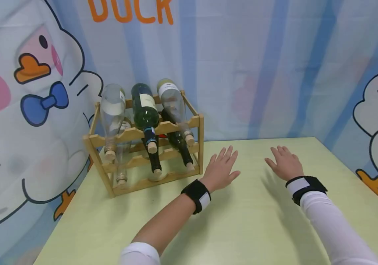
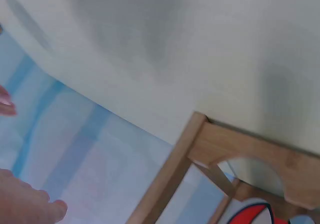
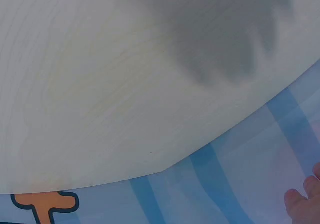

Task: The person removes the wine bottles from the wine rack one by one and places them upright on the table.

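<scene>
My left hand is held over the table just right of a wooden bottle rack, fingers straight and spread, holding nothing. Farther right, my right hand is also over the table, fingers extended and palm down. On the rack's top tier lie a clear bottle, a green bottle and another clear bottle, corked necks tilted towards me. The lower tier carries a clear bottle, a dark bottle and a dark green bottle, partly hidden by the upper ones.
The pale yellow table reaches back to a striped blue curtain with cartoon ducks. Its right edge runs along the curtain too. Black wrist straps are worn on both arms. In the left wrist view, the rack's corner stands close by.
</scene>
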Available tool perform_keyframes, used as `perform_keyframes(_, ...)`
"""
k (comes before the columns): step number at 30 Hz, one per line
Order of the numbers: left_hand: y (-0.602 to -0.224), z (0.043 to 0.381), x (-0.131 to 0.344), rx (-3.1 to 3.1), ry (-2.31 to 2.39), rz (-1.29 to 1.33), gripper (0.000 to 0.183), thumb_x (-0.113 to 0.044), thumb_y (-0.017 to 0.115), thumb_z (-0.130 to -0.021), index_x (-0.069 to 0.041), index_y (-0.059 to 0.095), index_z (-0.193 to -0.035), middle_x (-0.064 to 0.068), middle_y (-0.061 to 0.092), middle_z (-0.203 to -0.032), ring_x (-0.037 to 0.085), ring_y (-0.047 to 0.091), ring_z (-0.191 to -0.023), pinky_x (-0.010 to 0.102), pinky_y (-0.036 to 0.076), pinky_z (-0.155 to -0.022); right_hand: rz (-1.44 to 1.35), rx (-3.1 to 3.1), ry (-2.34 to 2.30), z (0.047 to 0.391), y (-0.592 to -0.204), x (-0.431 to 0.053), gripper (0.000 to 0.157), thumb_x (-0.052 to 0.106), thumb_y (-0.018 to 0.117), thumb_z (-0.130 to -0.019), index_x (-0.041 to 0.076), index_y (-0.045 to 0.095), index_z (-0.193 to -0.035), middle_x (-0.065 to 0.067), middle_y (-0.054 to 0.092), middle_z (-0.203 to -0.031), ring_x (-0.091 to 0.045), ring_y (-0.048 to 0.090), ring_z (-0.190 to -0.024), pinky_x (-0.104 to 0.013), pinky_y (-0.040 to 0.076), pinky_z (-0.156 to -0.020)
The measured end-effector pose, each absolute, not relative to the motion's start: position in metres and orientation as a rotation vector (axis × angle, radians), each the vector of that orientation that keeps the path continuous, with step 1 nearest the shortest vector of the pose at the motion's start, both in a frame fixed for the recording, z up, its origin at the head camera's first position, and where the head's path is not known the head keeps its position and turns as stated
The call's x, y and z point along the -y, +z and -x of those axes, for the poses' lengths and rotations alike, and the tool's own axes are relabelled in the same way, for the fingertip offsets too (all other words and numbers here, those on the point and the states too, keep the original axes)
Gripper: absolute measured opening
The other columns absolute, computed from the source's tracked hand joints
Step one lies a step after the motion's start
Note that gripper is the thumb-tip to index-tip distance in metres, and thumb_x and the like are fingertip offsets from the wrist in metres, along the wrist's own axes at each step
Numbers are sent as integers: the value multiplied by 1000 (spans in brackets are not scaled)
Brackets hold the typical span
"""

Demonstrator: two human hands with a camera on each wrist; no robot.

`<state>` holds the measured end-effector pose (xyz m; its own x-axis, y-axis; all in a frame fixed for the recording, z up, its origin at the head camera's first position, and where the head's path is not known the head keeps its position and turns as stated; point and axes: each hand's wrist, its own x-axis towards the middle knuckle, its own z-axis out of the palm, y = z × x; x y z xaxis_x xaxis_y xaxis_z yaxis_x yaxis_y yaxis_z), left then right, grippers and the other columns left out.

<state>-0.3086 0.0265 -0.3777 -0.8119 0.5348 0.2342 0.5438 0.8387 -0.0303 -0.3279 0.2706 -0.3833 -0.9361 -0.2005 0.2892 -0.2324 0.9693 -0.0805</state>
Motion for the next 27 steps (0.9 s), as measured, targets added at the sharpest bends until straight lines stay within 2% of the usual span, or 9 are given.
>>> perform_keyframes(7, -373, 260, 5, 2638, -196, 1081, 63, -38, 41, -91, -12, 15, -142, 5, 16, -148, 20, 18, -136, 38, 27, -105, -476, 2765, 241, 333, -380, -246, 56, 29, 52, -86, -6, 38, -128, -31, 36, -130, -45, 29, -123, -55, 28, -97)
perform_keyframes(12, -365, 223, 38, 2437, -286, 1226, 56, -30, 48, -89, -12, 28, -138, 5, 31, -143, 17, 29, -132, 33, 31, -103, -576, 2701, 367, 331, -374, -217, 55, 29, 54, -86, -2, 40, -128, -26, 40, -131, -41, 35, -122, -54, 33, -95)
perform_keyframes(15, -351, 203, 61, 2202, -381, 1284, 44, -20, 52, -86, -9, 45, -128, 3, 49, -130, 14, 43, -122, 28, 36, -100, -655, 2646, 415, 328, -365, -198, 54, 29, 54, -86, 0, 40, -129, -23, 40, -132, -38, 36, -122, -52, 34, -94)
perform_keyframes(18, -329, 189, 83, 1848, -399, 1313, 26, -12, 49, -85, -7, 62, -107, 4, 64, -107, 13, 58, -102, 25, 44, -90, -747, 2562, 444, 323, -351, -177, 54, 27, 56, -85, 1, 40, -129, -21, 41, -132, -36, 37, -122, -51, 35, -95)
perform_keyframes(21, -304, 186, 103, 1506, -377, 1270, 24, -6, 43, -83, -4, 66, -88, 7, 68, -87, 17, 63, -84, 26, 49, -77, -846, 2470, 444, 319, -336, -155, 57, 27, 59, -83, 1, 40, -129, -20, 41, -133, -35, 37, -123, -49, 36, -95)
perform_keyframes(23, -287, 189, 118, 1377, -414, 1189, 23, -3, 42, -82, -1, 65, -81, 10, 67, -80, 21, 62, -76, 28, 50, -71, -912, 2399, 439, 317, -328, -140, 58, 26, 62, -81, 1, 41, -129, -19, 41, -133, -35, 38, -123, -49, 37, -94)
perform_keyframes(27, -263, 202, 156, 1363, -623, 907, 17, 0, 45, -78, 5, 61, -80, 16, 64, -79, 27, 60, -76, 27, 48, -74, -1030, 2241, 411, 318, -319, -113, 63, 23, 66, -77, 1, 41, -129, -19, 42, -133, -34, 39, -122, -47, 37, -94)
